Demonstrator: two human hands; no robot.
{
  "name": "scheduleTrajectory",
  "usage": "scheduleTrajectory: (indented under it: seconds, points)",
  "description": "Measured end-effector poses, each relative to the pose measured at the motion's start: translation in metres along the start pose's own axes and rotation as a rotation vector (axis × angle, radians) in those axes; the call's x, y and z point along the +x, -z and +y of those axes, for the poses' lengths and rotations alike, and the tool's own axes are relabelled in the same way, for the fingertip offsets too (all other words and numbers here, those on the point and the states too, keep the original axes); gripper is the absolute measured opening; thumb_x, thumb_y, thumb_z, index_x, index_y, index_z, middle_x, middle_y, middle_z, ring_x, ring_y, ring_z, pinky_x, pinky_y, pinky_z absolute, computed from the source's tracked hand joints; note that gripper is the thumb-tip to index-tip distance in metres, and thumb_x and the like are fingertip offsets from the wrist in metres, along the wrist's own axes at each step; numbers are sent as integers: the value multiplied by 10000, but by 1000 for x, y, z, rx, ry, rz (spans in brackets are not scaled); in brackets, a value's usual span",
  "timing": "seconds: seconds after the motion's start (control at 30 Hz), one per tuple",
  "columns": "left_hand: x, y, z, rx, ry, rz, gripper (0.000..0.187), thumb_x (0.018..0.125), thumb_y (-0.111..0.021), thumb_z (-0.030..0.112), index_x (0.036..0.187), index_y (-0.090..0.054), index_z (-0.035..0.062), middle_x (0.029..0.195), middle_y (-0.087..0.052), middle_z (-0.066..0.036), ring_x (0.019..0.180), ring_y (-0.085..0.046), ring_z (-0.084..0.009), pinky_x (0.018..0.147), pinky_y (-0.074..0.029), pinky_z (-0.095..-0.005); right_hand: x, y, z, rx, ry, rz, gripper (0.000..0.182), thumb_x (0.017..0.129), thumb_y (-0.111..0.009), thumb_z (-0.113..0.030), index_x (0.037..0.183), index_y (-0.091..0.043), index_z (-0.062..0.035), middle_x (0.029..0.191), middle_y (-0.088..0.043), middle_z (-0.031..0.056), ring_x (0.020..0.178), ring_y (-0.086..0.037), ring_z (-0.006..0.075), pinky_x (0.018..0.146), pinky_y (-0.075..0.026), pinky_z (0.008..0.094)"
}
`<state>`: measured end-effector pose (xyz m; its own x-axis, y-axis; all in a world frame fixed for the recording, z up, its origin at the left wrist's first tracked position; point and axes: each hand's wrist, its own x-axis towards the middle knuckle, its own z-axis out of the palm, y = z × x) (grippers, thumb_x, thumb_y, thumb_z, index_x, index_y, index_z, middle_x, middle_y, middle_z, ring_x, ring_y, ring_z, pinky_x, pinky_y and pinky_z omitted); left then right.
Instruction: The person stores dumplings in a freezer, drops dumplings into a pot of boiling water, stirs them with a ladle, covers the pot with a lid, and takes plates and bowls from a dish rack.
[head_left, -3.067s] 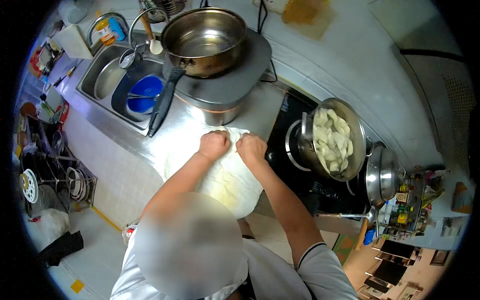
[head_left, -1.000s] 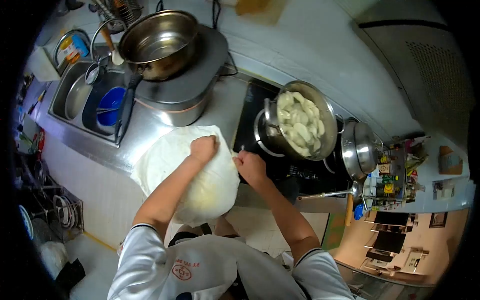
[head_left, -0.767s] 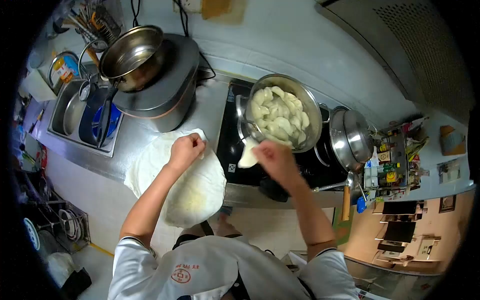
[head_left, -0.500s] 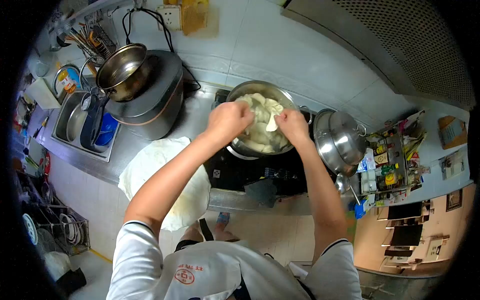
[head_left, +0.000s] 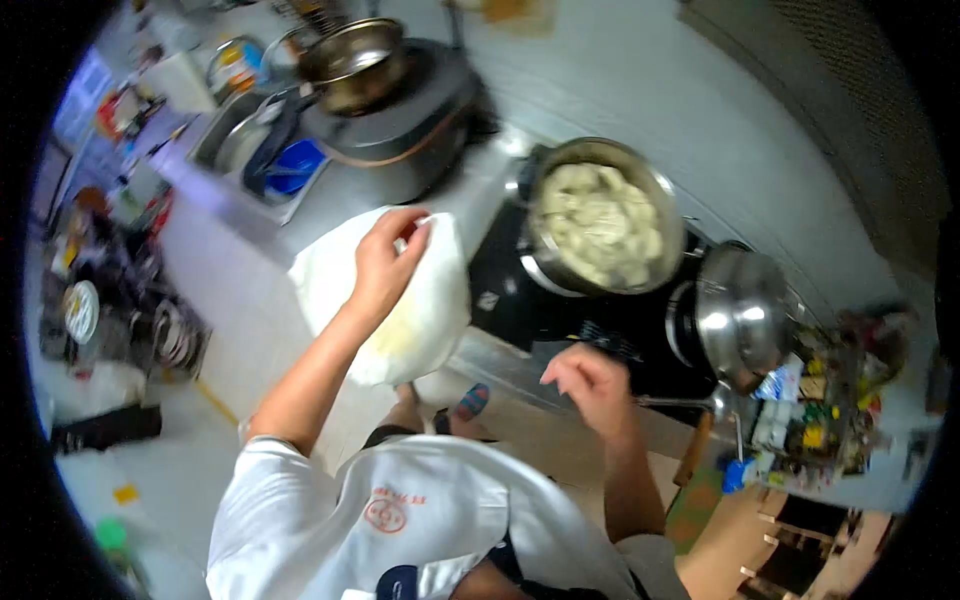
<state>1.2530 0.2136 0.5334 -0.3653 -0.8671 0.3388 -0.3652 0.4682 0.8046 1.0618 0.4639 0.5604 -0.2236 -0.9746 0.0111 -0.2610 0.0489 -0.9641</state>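
Observation:
My left hand (head_left: 385, 265) is over the far part of a white cloth-like sheet (head_left: 400, 345) that hangs past the counter's front edge. Thumb and forefinger meet at the sheet's far rim and appear to pinch it, though blur softens the contact. My right hand (head_left: 595, 388) hovers near the front of the black stove, fingers loosely bent and slightly apart, with nothing visible in them. Beyond it, a steel pot (head_left: 672, 200) on the stove holds many pale dumplings (head_left: 600, 225) crowded together in liquid.
A lidded steel pot (head_left: 740, 310) stands right of the dumplings, with a ladle (head_left: 718, 400) before it. A rice cooker (head_left: 400, 140) bears a small saucepan (head_left: 352, 65). The sink (head_left: 225, 145) is at the left; seasoning bottles (head_left: 815, 415) crowd the right.
Both hands have left the pot; the pale dough piece they held is no longer in them. My left hand moved left to the white sheet, my right toward me. The view has turned.

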Motion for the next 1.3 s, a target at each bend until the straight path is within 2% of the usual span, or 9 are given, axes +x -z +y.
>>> scheduleTrajectory:
  seconds: [0.17, 0.23, 0.27, 0.33, 0.57, 0.7, 0.8, 1.1, 1.3]
  points:
    - [-162, 93, -240, 365, 634, 218, 724, 828, -686, 384, 1302, -433, -102, 1249, -521, -275, 1160, -522, -369, 927, -461, -436, -31, -117, 144, 266, -440, 145, 161, 913, -600, -122, 1010, -637, 1, 918, -653, 26, 794, -596, 100, 680, -481, 228]
    - [-163, 105, -189, -64, 1196, 163, 708, 837, -687, 391, 1302, -439, -83, 1255, -536, -254, 1147, -545, -348, 895, -471, -491, -20, -138, 162, 300, -561, 133, 215, 902, -618, -141, 1064, -616, 0, 960, -645, 48, 838, -619, 132, 684, -510, 260]
    - [-173, 105, -206, -305, 1224, 126, 679, 840, -693, 361, 1296, -446, -77, 1248, -548, -242, 1128, -561, -337, 888, -480, -494, -13, -148, 173, 313, -576, 140, 241, 900, -619, -145, 1091, -602, 1, 984, -642, 62, 860, -625, 148, 687, -521, 274]
    - [-188, 96, -249, -797, 1231, 46, 622, 846, -704, 302, 1284, -459, -65, 1232, -571, -218, 1090, -594, -316, 876, -497, -501, 7, -162, 186, 313, -595, 186, 296, 897, -620, -155, 1143, -570, 2, 1036, -631, 87, 906, -629, 175, 701, -535, 296]
    - [-164, 134, -213, -1131, 1072, -56, 472, 829, -695, 64, 1244, -506, -57, 1175, -623, -154, 1006, -645, -253, 896, -538, -377, 42, -210, 167, 615, -833, 369, 333, 904, -614, -190, 1168, -538, -2, 1132, -609, 122, 1014, -610, 234, 815, -518, 394]
    - [-210, 200, -242, -1317, 942, -11, 443, 840, -683, 73, 1226, -530, -80, 1194, -619, -151, 1026, -641, -253, 911, -531, -368, 41, -274, 85, 800, -590, 301, 404, 931, -531, -51, 1300, -440, 84, 1277, -544, 192, 1177, -535, 296, 1020, -421, 424]
    - [-225, 295, -238, -1277, 1002, 70, 486, 831, -684, 56, 1265, -504, -69, 1251, -584, -161, 1114, -597, -257, 983, -482, -386, 64, -342, 38, 851, -497, 90, 413, 920, -550, -47, 1306, -444, 52, 1276, -546, 175, 1165, -543, 283, 1004, -438, 417]
    - [-237, 459, -252, -1287, 641, 586, 534, 821, -666, 17, 1310, -461, -51, 1282, -556, -164, 1154, -567, -266, 987, -460, -403, 186, -515, -58, 888, -430, -387, 400, 915, -577, -70, 1288, -475, 35, 1241, -575, 148, 1121, -570, 251, 1001, -444, 386]
    - [-206, 521, -288, -1221, 536, 862, 567, 815, -655, 7, 1340, -441, -23, 1292, -555, -150, 1178, -552, -266, 1021, -429, -412, 310, -588, -56, 418, -392, -292, 479, 926, -594, -349, 1228, -530, 17, 1090, -638, 97, 989, -621, 189, 741, -542, 320]
